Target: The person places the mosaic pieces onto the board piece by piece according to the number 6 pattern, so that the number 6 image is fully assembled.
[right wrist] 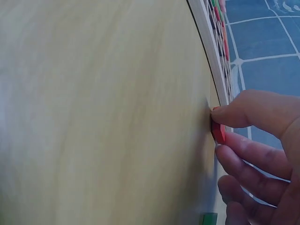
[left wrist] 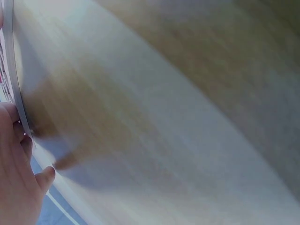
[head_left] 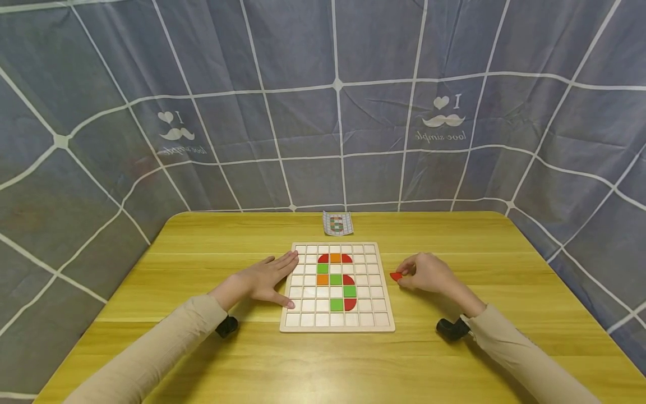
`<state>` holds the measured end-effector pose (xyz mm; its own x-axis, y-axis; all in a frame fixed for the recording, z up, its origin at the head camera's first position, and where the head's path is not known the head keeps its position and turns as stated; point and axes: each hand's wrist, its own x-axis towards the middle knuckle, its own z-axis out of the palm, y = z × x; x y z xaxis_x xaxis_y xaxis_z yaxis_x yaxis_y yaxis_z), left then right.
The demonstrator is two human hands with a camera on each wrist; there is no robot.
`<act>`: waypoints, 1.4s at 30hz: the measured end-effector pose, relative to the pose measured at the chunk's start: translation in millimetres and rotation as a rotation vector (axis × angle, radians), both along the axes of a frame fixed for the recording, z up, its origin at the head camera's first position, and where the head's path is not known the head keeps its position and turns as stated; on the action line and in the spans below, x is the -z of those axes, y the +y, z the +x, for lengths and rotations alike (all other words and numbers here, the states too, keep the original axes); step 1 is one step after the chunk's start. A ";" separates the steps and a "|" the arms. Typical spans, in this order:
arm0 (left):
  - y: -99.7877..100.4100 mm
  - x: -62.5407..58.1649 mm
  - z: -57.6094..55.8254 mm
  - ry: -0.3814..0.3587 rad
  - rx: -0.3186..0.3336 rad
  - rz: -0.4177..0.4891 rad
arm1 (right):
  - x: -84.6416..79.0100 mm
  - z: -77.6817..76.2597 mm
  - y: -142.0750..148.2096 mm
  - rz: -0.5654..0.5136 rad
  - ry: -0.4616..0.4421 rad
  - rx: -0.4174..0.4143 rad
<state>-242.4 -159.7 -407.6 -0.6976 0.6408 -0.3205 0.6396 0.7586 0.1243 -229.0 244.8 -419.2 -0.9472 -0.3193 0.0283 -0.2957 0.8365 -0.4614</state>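
Observation:
A wooden grid board [head_left: 308, 320] lies on the table, with red, orange and green pieces set in its cells in a figure-like shape. My left hand [head_left: 270, 279] rests along its left edge, fingers straight and thumb spread, also showing at the left wrist view's edge as a hand [left wrist: 18, 173]. Just off the board's right edge, my right hand [head_left: 428, 273] pinches a red rounded piece [head_left: 396, 276] between thumb and fingers. In the right wrist view the red piece [right wrist: 218, 131] sits between thumb and index finger, close over the table.
A small printed card [head_left: 337, 224] showing a similar coloured pattern lies behind the board, near the table's far edge. A green piece [right wrist: 209, 219] lies under the right hand. A grey curtain [head_left: 313, 123] with white lines hangs around the wooden table [head_left: 333, 370].

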 end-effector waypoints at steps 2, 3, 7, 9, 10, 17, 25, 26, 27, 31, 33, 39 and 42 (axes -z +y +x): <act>0.1 -0.6 -0.2 -0.002 -0.001 -0.002 | 0.0 0.0 -1.7 0.016 0.012 0.008; 0.2 -1.0 -0.1 -0.005 -0.002 -0.001 | -0.3 0.1 -2.8 0.019 0.015 0.015; 0.6 -2.7 0.0 -0.014 -0.007 0.005 | -2.6 1.4 -8.1 0.013 0.020 0.030; 0.5 -2.8 -0.2 -0.013 -0.006 0.007 | -4.4 2.6 -11.7 0.003 0.018 0.034; 0.5 -2.8 -0.4 -0.012 -0.006 0.007 | -5.2 3.2 -13.4 0.000 0.017 0.034; 1.1 -3.2 -1.2 -0.007 -0.002 0.004 | -12.1 7.2 -25.2 -0.027 0.017 0.068; 1.1 -6.1 -0.1 -0.012 0.003 0.007 | -19.8 13.2 -41.7 -0.044 0.020 0.057; 1.1 -6.2 0.0 -0.013 0.002 0.006 | -20.4 14.1 -44.3 -0.045 0.019 0.055; 1.1 -6.1 -0.1 -0.014 0.002 0.007 | -20.9 14.9 -46.9 -0.049 0.018 0.052; 1.3 -5.4 -0.7 -0.012 0.003 0.000 | -21.0 18.7 -57.4 -0.067 0.017 0.041; 1.3 -5.2 -0.9 -0.012 0.002 -0.003 | -20.2 20.1 -62.5 -0.079 0.022 0.031; 1.4 -5.4 -0.7 -0.021 -0.007 -0.003 | -18.6 23.4 -77.8 -0.059 0.071 0.007; 1.2 -5.4 -0.5 -0.021 -0.009 -0.003 | -19.4 25.4 -85.1 -0.063 0.061 -0.002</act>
